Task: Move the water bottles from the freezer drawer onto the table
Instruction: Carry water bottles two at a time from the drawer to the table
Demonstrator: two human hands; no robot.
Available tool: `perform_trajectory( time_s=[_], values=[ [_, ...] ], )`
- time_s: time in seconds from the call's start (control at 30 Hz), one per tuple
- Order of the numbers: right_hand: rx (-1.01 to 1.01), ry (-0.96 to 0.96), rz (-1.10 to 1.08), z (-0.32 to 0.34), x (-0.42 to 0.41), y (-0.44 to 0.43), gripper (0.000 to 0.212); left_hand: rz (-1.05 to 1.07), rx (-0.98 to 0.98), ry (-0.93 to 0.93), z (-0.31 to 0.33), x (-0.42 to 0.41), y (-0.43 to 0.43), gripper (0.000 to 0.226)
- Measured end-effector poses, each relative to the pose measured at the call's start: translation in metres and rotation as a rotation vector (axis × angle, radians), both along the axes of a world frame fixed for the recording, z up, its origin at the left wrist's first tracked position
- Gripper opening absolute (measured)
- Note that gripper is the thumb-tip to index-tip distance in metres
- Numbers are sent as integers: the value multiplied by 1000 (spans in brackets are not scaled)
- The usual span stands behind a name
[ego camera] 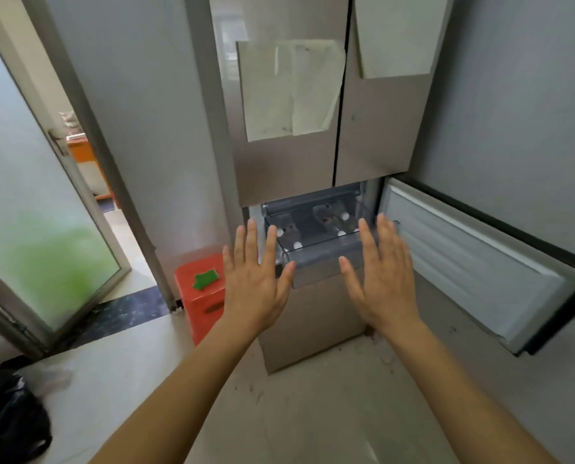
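A clear plastic freezer drawer [323,254] stands pulled out of the fridge's lower compartment. Several clear water bottles with white caps lie inside, some at the left [290,233] and some at the right [334,218]. My left hand [256,279] is held flat, fingers straight and spread, in front of the drawer's left corner. My right hand [385,276] is likewise flat and spread in front of the drawer's right side. Neither hand holds anything. No table is in view.
The freezer door [473,262] hangs open to the right, its white inner lining facing me. A red stool [200,296] with a green cloth on it stands left of the fridge. A glass door [34,209] stands open at the left. A black bag [8,416] lies at the bottom left.
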State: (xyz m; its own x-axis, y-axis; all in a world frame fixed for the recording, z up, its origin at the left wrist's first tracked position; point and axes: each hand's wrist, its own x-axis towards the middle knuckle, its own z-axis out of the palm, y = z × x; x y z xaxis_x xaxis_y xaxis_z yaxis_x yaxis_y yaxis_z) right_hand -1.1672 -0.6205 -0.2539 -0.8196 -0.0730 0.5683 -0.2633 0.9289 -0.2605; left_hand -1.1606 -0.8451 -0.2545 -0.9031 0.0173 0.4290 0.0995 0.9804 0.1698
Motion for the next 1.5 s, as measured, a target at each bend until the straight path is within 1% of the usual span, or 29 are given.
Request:
perform_trajectory(
  time_s=[0.17, 0.3, 0.37, 0.5, 0.6, 0.7, 0.8, 0.93, 1.07, 1.17, 1.23, 1.3, 1.4, 1.47, 1.5],
  values=[
    [-7, -56, -64, -15, -65, 46, 71, -65, -6, -73, -17, -84, 39, 70],
    [-9, -125, -54, -34, -140, 77, 68, -36, 0, -138, -35, -153, 68, 70],
    [24, -207, -41, -45, -181, 90, 68, -7, -16, -197, -45, -184, 80, 69],
    [89, -409, 14, -62, -257, 106, 69, 62, -38, -394, -62, -236, 102, 71],
    [152, -463, 94, -73, -309, 112, 67, 122, -23, -490, -77, -269, 114, 70],
    [201, -538, 126, -87, -349, 113, 66, 160, 4, -557, -95, -295, 119, 70],
    [228, -612, 149, -105, -383, 111, 64, 168, 6, -628, -114, -322, 118, 70],
    [257, -726, 153, -125, -425, 108, 60, 160, 65, -706, -136, -363, 110, 68],
    [170, -799, 108, -143, -462, 103, 53, 167, 102, -793, -157, -400, 99, 70],
    [58, -908, 75, -158, -493, 99, 60, 247, 91, -826, -172, -419, 86, 75],
    [-18, -936, 66, -169, -515, 97, 68, 317, 92, -834, -180, -429, 77, 77],
    [-116, -938, 36, -178, -533, 92, 75, 372, 163, -827, -187, -436, 71, 81],
    [-262, -935, -28, -189, -549, 81, 84, 402, 317, -768, -191, -447, 66, 88],
    [-364, -909, -47, -195, -558, 75, 87, 416, 381, -752, -196, -454, 62, 86],
    [-380, -896, -56, -200, -563, 74, 87, 420, 397, -748, -200, -457, 60, 84]
  ],
)
